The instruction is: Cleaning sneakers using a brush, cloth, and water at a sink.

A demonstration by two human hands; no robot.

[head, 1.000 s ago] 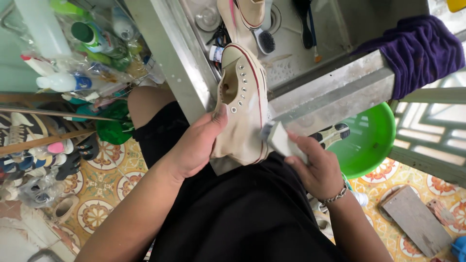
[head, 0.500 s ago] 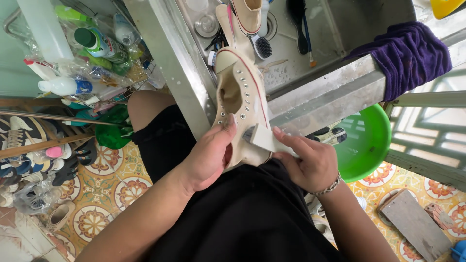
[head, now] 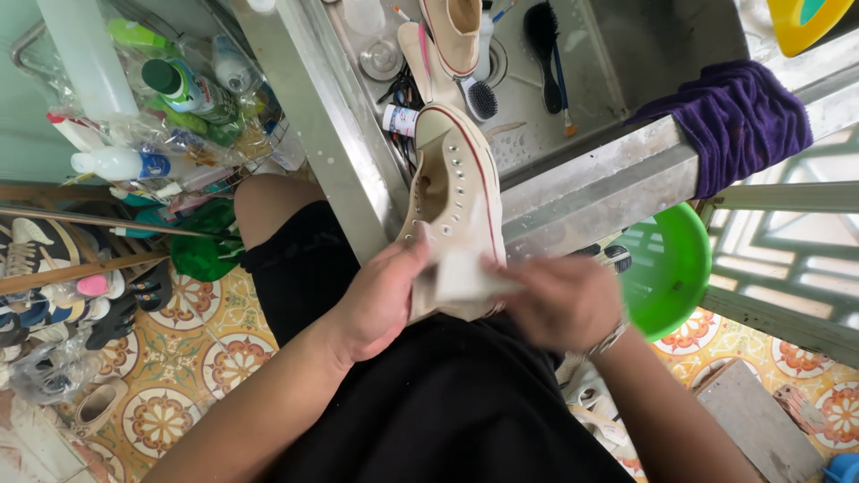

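Item: cream high-top shoe [head: 456, 206], centre of frame, long axis running from my lap up toward the steel sink [head: 626, 54], toe uppermost. My left hand [head: 380, 300] clasps its heel side. My right hand [head: 559, 304], blurred, pinches a white pad [head: 461, 279] against the shoe's side, equally near.

We sit in a home shoe-cleaning corner: a dull steel sink [head: 617, 54] holding black bristle brushes [head: 544, 36], plastic cleaner bottles [head: 170, 85] beside its left edge, worn shoes [head: 54, 295] on patterned floor tiles [head: 192, 358].
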